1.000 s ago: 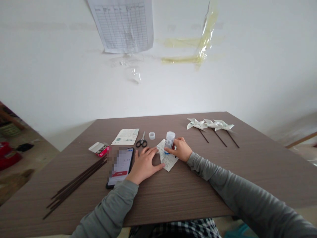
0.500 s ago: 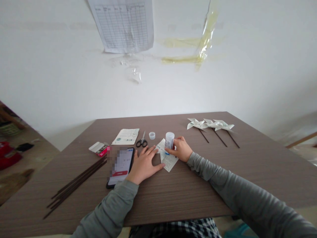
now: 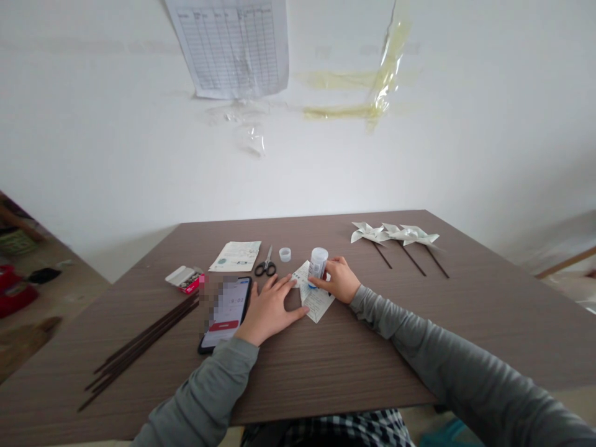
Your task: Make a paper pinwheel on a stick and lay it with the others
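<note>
My right hand (image 3: 343,280) grips a white glue stick (image 3: 318,264), its lower end down on a cut and folded piece of printed paper (image 3: 317,305). The stick leans slightly. My left hand (image 3: 270,310) lies with fingers spread, thumb and fingertips at the paper's left edges. Behind the hands is a small whitish cap (image 3: 285,254). Beside the cap lie black-handled scissors (image 3: 266,267), pointing away from me. Part of the paper is hidden beneath the glue stick and my right hand.
A phone (image 3: 226,313) lies left of my left hand. Farther left are dark thin sticks (image 3: 139,349) and an open red-and-white box (image 3: 186,279). Printed paper sheets (image 3: 236,256) lie behind. Three paper pinwheels (image 3: 367,232) on sticks rest at the table's back right.
The glue stick has tilted and shifted very slightly left on the paper. My left hand keeps its place, and the surrounding objects are unchanged apart from a slight camera shift.
</note>
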`<state>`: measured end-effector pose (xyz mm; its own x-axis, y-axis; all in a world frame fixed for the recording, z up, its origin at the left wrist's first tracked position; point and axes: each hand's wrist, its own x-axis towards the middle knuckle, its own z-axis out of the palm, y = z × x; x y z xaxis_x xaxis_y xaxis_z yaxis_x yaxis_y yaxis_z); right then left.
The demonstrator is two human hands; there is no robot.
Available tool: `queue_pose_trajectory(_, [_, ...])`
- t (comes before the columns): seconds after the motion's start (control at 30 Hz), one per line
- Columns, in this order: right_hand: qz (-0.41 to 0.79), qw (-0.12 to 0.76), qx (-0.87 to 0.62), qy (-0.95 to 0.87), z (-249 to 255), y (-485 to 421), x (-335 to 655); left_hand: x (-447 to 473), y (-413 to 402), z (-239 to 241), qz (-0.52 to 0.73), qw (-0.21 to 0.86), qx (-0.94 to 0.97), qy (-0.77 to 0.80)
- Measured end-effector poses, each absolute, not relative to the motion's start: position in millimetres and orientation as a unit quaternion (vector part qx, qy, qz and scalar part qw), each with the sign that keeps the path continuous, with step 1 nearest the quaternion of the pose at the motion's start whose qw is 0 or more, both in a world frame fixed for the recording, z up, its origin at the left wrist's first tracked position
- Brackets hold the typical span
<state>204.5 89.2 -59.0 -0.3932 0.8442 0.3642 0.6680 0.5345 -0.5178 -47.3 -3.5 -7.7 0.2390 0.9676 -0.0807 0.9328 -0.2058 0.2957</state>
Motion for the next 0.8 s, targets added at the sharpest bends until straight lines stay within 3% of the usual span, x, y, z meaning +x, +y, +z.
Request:
queue_pose_trajectory(0.2, [0.142,0.334,-0.468,-0.806,-63,91,209,-45,-5,-4,0.049,0.138,0.772,0.618])
queue_pose_trajectory(0.4, [0.226,0.511,-0.44,-0.703,-69,104,222,-46,-5,-5,0.056,0.141,0.775,0.613])
queue_pose_trajectory(0.5, [0.284,0.558,-0.403,-0.668,-68,110,225,-46,-4,-5,0.052,0.146,0.774,0.614])
queue_pose_trajectory(0.8, [0.245,0.504,-0.443,-0.699,-65,113,244,-45,-3,-6,0.049,0.146,0.777,0.611])
